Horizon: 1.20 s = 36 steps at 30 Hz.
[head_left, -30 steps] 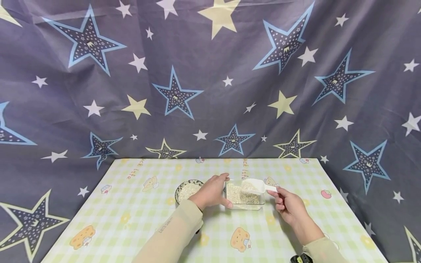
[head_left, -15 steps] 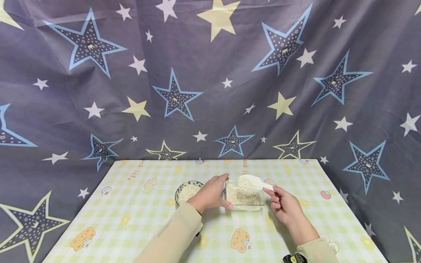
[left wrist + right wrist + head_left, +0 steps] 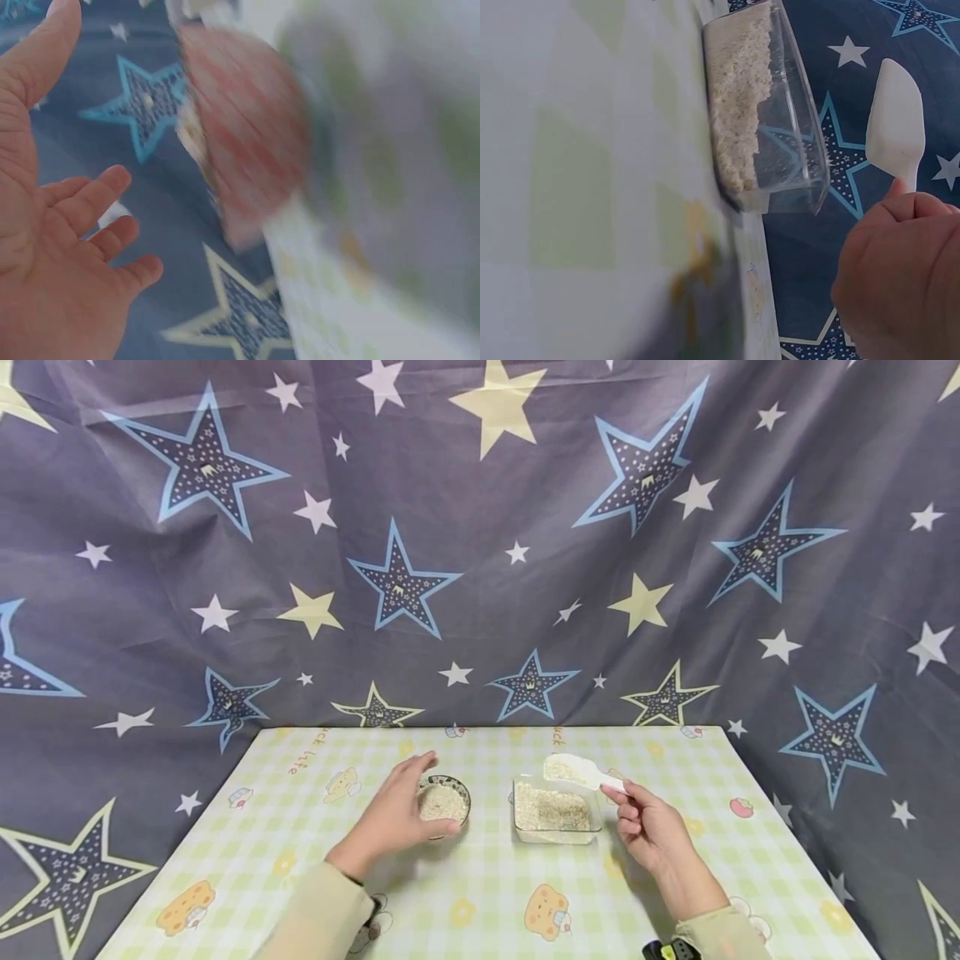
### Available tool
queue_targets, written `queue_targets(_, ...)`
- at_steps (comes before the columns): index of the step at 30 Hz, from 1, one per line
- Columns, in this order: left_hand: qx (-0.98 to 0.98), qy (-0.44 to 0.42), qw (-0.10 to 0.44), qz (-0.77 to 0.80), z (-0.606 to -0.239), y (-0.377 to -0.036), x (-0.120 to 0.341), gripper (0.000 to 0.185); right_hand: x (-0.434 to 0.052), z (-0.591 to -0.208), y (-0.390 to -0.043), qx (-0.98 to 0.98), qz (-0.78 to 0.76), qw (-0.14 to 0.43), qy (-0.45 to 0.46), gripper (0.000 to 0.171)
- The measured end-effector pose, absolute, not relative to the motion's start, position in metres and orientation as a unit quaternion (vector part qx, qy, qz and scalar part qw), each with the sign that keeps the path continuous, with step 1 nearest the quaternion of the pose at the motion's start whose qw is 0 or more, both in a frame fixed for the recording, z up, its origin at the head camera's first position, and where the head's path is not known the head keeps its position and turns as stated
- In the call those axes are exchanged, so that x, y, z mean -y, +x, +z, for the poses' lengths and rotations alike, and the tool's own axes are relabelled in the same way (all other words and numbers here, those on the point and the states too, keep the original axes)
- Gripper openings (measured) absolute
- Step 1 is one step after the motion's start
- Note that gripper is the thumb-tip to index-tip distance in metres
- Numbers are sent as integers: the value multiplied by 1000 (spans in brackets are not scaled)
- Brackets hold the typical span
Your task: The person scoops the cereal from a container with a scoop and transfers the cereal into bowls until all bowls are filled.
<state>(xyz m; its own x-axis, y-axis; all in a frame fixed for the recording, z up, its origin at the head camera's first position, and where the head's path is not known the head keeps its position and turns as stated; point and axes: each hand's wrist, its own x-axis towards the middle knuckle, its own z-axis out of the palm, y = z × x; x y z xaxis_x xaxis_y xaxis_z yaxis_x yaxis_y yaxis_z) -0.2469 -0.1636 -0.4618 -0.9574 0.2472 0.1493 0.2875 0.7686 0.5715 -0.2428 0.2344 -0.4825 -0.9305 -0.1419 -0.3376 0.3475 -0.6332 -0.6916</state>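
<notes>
White plastic scoop [image 3: 572,770], loaded with grain, pinched by its handle in my right hand [image 3: 651,828], held above the clear box [image 3: 557,812], toward its 12 o'clock rim. Box half full of grain. My left hand [image 3: 393,817], fingers relaxed and spread, cups the small round bowl [image 3: 444,802] at the box's 9 o'clock. Both stand on checked tablecloth [image 3: 300,852].

the checked tablecloth [image 3: 300,860] carries pinkish lettering at its far edge. near the left corner, running along the edge, the print [image 3: 298,761] reads "life", with part of a word before it, "...uck". a second print [image 3: 558,737] near the middle of the far edge shows "uck" faintly. no other writing can be read.
</notes>
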Motion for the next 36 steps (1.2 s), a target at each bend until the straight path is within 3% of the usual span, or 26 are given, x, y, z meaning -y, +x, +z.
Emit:
queue_targets(5, 943, -119, 34, -310, -479, -238, 193, 128, -224, -476, -242, -407, -895, 138, 120, 41)
queue_targets(11, 939, -110, 30, -324, -493, -236, 197, 130, -203, -469, -244, -409, -895, 142, 106, 20)
queue_targets(21, 937, -98, 25, -335, -500, -236, 195, 127, -153, -463, -253, -445, -881, 141, 80, 13)
queue_targets(26, 935, -95, 17, -342, -499, -236, 195, 130, -132, -462, -255, -465, -871, 141, 68, 20)
queue_targets(33, 934, -85, 17, -346, -499, -237, 195, 131, -113, -462, -253, -491, -859, 136, 47, 57)
queue_targets(36, 934, -82, 17, -348, -498, -236, 194, 131, -106, -462, -253, -504, -853, 128, 43, 58)
